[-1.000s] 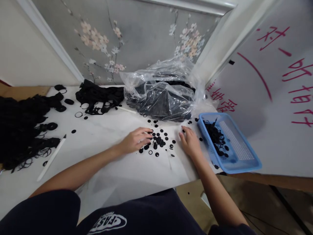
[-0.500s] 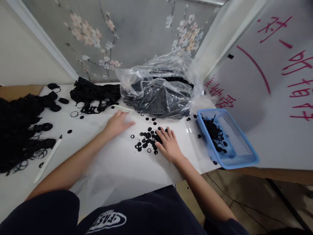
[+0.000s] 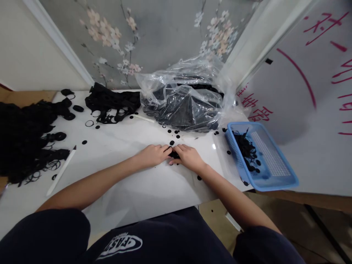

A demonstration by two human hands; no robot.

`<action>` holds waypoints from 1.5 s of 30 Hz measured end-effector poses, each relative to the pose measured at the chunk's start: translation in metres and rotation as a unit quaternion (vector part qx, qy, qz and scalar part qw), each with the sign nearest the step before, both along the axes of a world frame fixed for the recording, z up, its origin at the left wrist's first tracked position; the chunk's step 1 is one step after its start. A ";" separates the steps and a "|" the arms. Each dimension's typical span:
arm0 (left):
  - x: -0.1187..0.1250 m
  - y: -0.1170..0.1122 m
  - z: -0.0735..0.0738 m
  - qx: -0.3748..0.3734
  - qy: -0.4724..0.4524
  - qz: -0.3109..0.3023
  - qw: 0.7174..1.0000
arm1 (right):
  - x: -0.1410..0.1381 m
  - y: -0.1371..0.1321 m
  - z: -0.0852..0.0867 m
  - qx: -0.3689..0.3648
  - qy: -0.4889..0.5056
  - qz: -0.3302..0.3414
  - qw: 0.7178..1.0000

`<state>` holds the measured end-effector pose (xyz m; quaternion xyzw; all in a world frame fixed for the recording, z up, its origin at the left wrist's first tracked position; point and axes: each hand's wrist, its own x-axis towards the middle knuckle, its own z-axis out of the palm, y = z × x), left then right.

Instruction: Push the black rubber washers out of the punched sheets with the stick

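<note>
My left hand [image 3: 153, 155] and my right hand [image 3: 189, 157] meet at the middle of the white table [image 3: 132, 190]. Between them is a heap of small black discs [image 3: 174, 154], squeezed together and mostly hidden by the fingers. Both hands are closed around the heap from either side, with curled fingers nearly touching. A few loose black discs [image 3: 176, 132] lie just beyond the fingertips, and a single disc [image 3: 199, 178] rests below my right wrist.
A clear plastic bag [image 3: 187, 106] of black material stands at the back. On the right, a blue basket [image 3: 275, 187] holds black scraps. Black cut-out sheets [image 3: 112, 104], a large black pile [image 3: 24, 139] and a white stick [image 3: 62, 172] lie to the left.
My left hand has moved right and slightly down to meet my right hand. The spread discs are now gathered between both hands, and my right fingers have curled in.
</note>
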<state>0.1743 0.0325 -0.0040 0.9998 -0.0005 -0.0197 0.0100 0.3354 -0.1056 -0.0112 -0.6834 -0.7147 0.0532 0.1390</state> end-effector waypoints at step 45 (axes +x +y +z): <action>0.253 -0.092 0.080 -0.218 -0.069 -0.044 0.973 | 0.114 -0.147 0.057 0.070 0.020 -0.591 0.804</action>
